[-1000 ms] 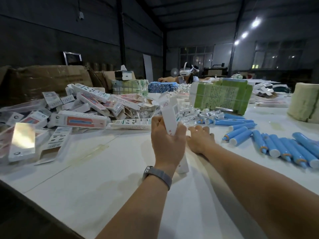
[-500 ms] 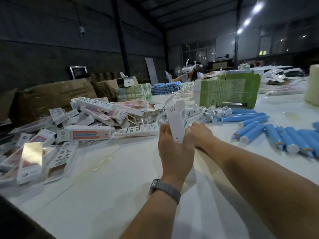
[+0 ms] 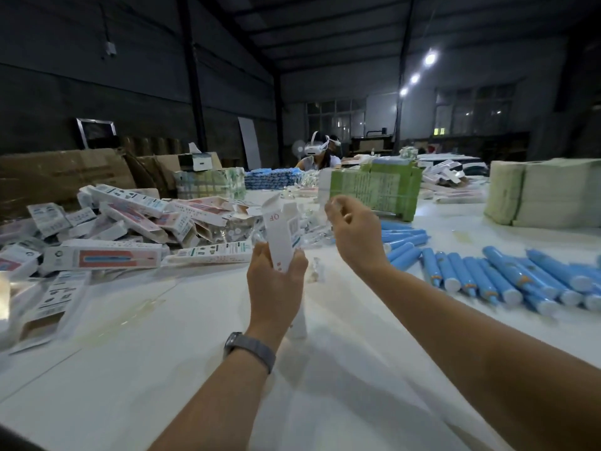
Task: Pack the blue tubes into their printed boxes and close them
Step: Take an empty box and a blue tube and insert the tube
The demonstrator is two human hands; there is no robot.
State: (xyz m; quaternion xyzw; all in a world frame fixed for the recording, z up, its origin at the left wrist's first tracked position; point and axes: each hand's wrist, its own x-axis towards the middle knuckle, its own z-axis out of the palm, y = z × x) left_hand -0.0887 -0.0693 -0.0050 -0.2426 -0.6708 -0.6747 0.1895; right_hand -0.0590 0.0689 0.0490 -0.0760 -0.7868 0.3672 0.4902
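- The left hand holds a tall white printed cardboard box upright above the white table, fingers and thumb curled round its lower half; its top flap stands open and faces the right hand, so the mouth is free for loading
- The right hand is raised beside that open end, apart from the box; its fingertips are drawn together on something small and pale, too blurred to name, so whether this grip truly holds anything I cannot tell
- The blue plastic tubes with white caps lie in loose rows on the table to the right, near the right arm, probably so one can be picked without a stretch
- Filled and flat printed cartons are heaped to the left, well apart from the tubes, which keeps stock and finished packs separate
- My judgement: this box has no tube visibly going in yet
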